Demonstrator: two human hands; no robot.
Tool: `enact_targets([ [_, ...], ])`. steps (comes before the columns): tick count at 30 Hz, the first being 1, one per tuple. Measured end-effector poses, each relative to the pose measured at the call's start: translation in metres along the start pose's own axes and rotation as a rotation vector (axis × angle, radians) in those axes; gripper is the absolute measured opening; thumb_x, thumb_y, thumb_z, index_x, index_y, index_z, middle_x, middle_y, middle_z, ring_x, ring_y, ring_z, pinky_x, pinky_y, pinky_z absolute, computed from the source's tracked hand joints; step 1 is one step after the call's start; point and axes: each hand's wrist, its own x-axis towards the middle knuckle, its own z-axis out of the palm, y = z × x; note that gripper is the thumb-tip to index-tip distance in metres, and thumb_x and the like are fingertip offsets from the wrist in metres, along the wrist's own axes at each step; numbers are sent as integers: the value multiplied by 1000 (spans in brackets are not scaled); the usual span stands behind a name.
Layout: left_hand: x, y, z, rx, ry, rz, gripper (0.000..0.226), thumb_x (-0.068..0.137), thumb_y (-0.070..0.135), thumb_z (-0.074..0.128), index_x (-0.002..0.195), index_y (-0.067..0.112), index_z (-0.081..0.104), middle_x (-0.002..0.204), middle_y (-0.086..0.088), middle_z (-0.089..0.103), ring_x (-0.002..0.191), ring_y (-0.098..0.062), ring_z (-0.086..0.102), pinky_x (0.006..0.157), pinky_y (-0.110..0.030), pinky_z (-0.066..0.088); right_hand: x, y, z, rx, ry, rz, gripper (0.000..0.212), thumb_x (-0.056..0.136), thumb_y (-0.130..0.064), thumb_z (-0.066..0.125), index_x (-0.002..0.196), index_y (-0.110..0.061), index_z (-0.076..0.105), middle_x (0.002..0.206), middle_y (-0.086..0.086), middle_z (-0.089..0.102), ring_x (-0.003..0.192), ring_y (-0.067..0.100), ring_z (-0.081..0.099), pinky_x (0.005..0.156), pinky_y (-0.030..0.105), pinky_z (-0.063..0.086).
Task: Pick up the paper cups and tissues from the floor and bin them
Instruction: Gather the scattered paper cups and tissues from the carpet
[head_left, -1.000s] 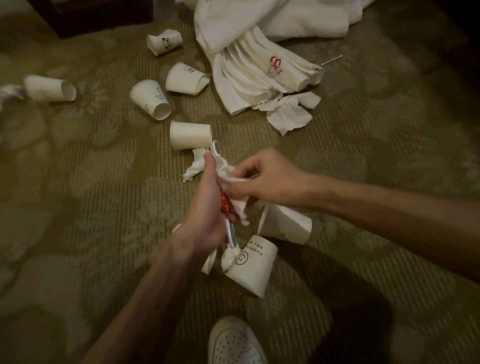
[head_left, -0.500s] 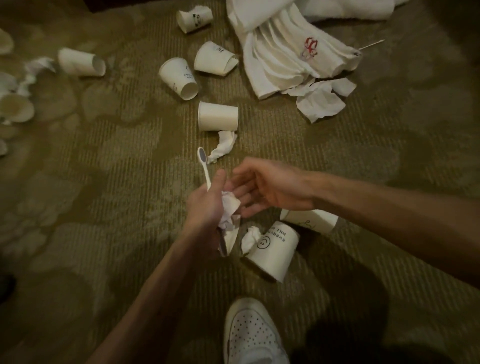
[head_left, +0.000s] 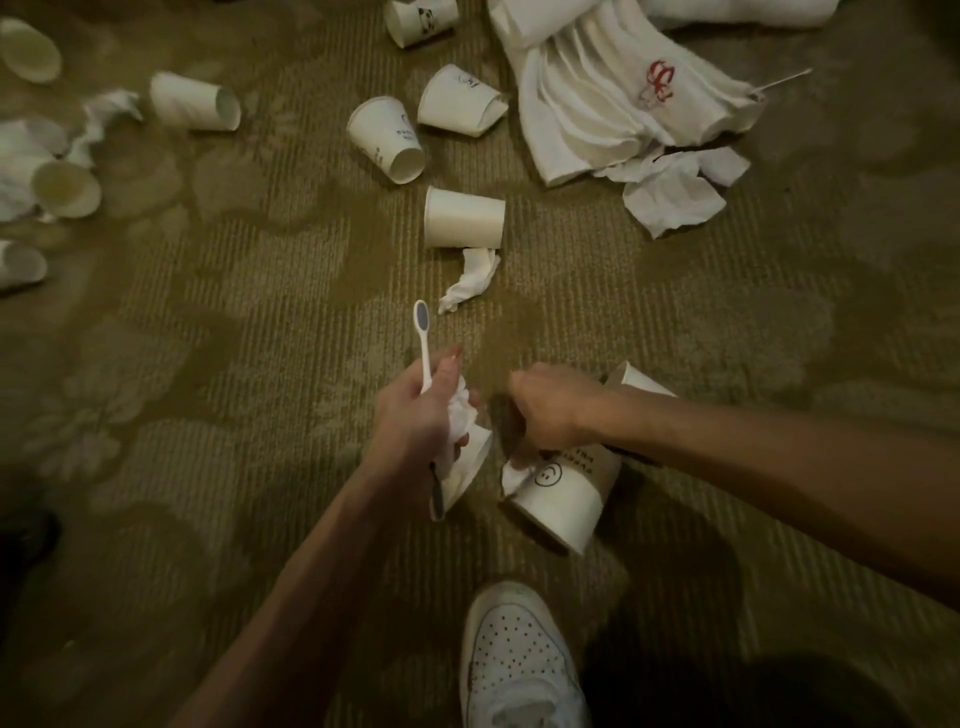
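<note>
Hands low over the olive patterned carpet (head_left: 208, 415).
Left hand (head_left: 415, 415) fists a crumpled white tissue (head_left: 460, 415) and a white plastic toothbrush (head_left: 422, 332); right hand (head_left: 550, 410) curls down onto a white tissue wad (head_left: 514, 474) beside the smiley-printed white paper cup (head_left: 561, 504), pinch unclear.

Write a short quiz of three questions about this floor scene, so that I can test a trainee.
1. True or false: the left hand holds a white plastic toothbrush together with a crumpled white tissue.
2. Choose one: the white paper cup with the smiley face lies A) next to the right hand, B) on the folded towels, C) inside a bin.
3. Fill in: the white perforated sneaker shows at the ___ edge of the picture.
Key: 1 true; 2 A; 3 bottom.
</note>
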Motion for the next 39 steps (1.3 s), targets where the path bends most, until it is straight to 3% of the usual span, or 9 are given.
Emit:
enact_targets([
  [4,2,-3,-2,16,-15,-26,22,104,26,50,114,22,68,110,-10,70,56,-6,55,48,-24,45,6,8,0,6,-66,-53,37,83,-30,77,112,-11,63,104,3,63,92,20,62,78,35,55],
  [12,5,6,11,-83,207,-53,38,98,45,54,93,12,72,77,-4,75,64,-14,71,49,-22,53,5,14,-43,1012,-2,7,16,88,-12,71,100,-1,72,83,7,71,68,10,63,61,19,53],
  [17,13,22,24,-68,174,-2,48,96,56,50,99,15,74,81,-10,76,75,-20,74,56,-28,56,11,-6,-46,1200,18,-53,19,91,-11,66,105,1,72,103,19,72,81,18,65,74,28,57],
  [20,25,24,16,-121,219,9,39,98,45,56,96,8,70,79,-11,75,68,-23,72,60,-33,57,17,-2,-55,1306,-37,-128,24,97,-11,57,113,3,68,90,11,69,72,14,63,64,25,55],
  [25,48,24,-1,-86,271,-35,41,99,45,55,82,8,60,57,-5,54,39,-12,46,39,-25,37,57,16,-66,716,234,-74,38,101,-22,51,139,-25,53,121,2,59,84,3,55,71,20,46],
  [28,57,26,-1,-99,249,-69,40,98,48,54,84,10,60,53,1,52,39,-9,45,41,-24,37,86,23,-65,417,199,-71,49,102,-28,49,150,-28,38,152,7,41,132,21,46,107,38,41],
  [31,65,26,0,-100,190,-70,43,98,49,53,86,8,62,54,-1,54,42,-10,48,42,-24,39,101,19,-60,228,257,-50,49,97,-29,58,145,-20,47,148,10,45,134,27,44,109,40,40],
  [34,73,23,3,-68,188,-96,45,97,50,54,88,7,66,66,-5,61,52,-13,54,47,-26,44,104,23,-56,318,373,-57,28,93,-27,66,119,-17,68,118,2,65,107,16,62,92,36,51],
  [39,82,29,21,-122,275,-157,45,95,55,54,93,11,66,69,-3,63,53,-12,55,49,-25,43,84,40,-68,961,156,-103,24,94,-31,65,95,-10,76,82,0,70,74,8,63,70,24,52],
])
